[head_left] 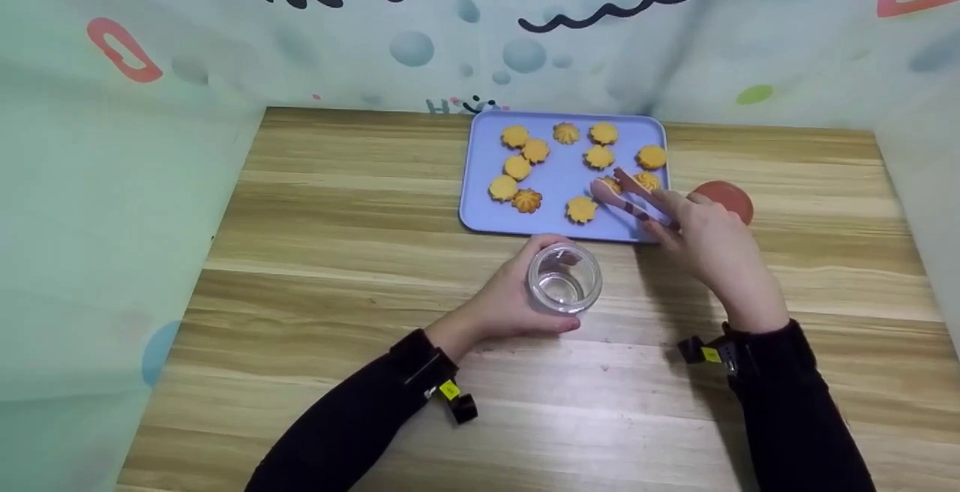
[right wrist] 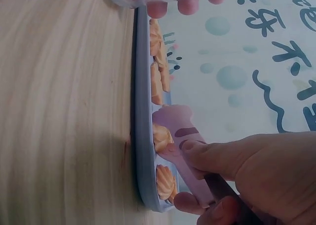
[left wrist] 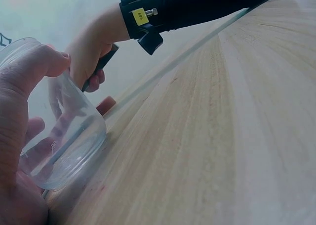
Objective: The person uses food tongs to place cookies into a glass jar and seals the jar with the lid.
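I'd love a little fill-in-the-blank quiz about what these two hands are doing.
1. The number of small golden cookies inside the clear, round jar in the person's left hand is ____.
2. The pink tongs are gripped by the person's ____ hand.
3. In the head view, the rectangular, pale-blue tray lies to the ____ of the round, reddish-brown disc.

Missing words: zero; right; left.

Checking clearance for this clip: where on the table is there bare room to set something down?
Bare table lies left of the tray and left hand, between the sleeves on the jar's near side, and right of the red disc. The tray's right end is crowded: tongs, cookies and the right hand.
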`<state>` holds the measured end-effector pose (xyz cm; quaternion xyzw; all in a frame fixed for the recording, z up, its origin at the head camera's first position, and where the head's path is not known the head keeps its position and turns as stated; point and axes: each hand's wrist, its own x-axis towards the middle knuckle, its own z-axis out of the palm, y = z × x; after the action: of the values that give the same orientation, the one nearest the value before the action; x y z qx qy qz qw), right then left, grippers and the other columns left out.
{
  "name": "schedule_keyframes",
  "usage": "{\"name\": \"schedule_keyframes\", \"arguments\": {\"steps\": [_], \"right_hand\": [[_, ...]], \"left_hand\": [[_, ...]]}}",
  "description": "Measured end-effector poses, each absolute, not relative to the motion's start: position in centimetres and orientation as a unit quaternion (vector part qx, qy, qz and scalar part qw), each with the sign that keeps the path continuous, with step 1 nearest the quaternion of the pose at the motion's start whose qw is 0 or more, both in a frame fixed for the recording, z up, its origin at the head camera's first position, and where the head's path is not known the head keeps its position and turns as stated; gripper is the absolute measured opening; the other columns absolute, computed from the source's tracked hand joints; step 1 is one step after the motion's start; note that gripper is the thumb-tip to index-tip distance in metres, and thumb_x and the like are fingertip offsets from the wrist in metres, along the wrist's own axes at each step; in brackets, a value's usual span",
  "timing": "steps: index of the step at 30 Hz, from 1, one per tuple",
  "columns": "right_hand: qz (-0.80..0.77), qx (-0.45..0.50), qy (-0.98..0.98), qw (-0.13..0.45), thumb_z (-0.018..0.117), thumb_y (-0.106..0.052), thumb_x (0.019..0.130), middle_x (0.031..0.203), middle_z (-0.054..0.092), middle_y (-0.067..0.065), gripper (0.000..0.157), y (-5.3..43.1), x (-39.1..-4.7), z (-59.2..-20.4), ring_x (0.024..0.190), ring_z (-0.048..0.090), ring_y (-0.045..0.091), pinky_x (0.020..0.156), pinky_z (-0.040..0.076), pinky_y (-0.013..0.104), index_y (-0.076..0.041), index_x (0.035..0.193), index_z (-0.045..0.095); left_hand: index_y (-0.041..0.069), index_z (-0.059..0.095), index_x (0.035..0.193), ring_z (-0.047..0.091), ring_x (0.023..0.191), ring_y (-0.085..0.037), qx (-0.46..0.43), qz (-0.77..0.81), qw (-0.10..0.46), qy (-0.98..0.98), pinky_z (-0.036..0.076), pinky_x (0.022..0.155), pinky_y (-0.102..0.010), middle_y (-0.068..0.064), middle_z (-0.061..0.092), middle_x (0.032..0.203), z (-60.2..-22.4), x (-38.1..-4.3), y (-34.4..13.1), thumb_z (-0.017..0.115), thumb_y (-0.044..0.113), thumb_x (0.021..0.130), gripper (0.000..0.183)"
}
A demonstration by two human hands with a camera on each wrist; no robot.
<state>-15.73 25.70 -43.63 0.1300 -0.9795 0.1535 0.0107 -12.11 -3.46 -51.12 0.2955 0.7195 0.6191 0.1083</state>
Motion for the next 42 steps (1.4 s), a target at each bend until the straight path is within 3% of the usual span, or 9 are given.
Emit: {"name": "schedule_keyframes", "arguments": {"steps": [13,20,34,42], "right_hand": [[0.185,0.150,-0.971,0.004,0.067,-0.030,0.098,0.106,0.068,0.020,0.045,26.2,-15.8,-42.5,0.092,0.061,0.037,0.081,0.050,0.059,-0.007,0.136,0.060],[0.193,0.161,-0.968,0.009,0.067,-0.028,0.098,0.100,0.069,0.018,0.046,26.2,-15.4,-41.7,0.084,0.061,0.034,0.076,0.051,0.055,-0.007,0.138,0.060],[0.197,0.158,-0.968,0.013,0.067,-0.027,0.098,0.100,0.068,0.020,0.044,26.1,-15.1,-41.2,0.085,0.061,0.036,0.074,0.050,0.055,-0.004,0.135,0.060],[0.194,0.142,-0.970,-0.021,0.068,-0.036,0.096,0.098,0.068,0.020,0.055,26.3,-15.1,-41.1,0.083,0.059,0.034,0.072,0.048,0.054,-0.002,0.138,0.058]], "left_hand": [[0.032,0.039,0.144,0.054,0.128,-0.029,0.306,0.628,0.104,0.708,0.041,0.113,-0.040,-0.006,0.056,0.139,-51.1,-12.3,-3.3,0.096,0.035,0.064,0.098],[0.032,0.039,0.144,0.054,0.128,-0.027,0.303,0.630,0.110,0.707,0.040,0.113,-0.038,-0.008,0.055,0.140,-51.2,-12.3,-3.4,0.096,0.036,0.065,0.098],[0.031,0.039,0.144,0.054,0.128,-0.030,0.302,0.634,0.113,0.703,0.040,0.114,-0.040,-0.011,0.055,0.140,-51.3,-12.2,-3.4,0.096,0.034,0.065,0.097],[0.032,0.039,0.144,0.054,0.128,-0.029,0.304,0.628,0.111,0.707,0.041,0.113,-0.039,-0.010,0.055,0.140,-51.3,-12.3,-3.5,0.096,0.034,0.065,0.098]]}}
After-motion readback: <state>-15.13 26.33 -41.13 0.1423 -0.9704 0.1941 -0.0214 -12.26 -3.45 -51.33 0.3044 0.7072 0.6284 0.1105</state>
